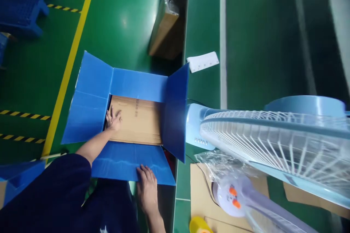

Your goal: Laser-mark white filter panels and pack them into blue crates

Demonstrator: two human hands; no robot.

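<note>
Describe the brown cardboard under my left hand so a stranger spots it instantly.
Find the large, open blue box with four splayed flaps. Inside lies a flat, rectangular brown cardboard surface, your left hand on its left end. Unlike the blue flaps around it, it's brown with dark print.

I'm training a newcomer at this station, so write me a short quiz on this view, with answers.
1. What does the left hand lie on?
A) Crumpled clear plastic
B) Flat tan cardboard inside the open blue rectangular box
C) A pale blue fan

2. Where does the folded white paper strip lie?

3. True or false: the right hand touches the box's near blue flap.

Key:
1. B
2. On the smooth green surface to the right of the box
3. True
</note>
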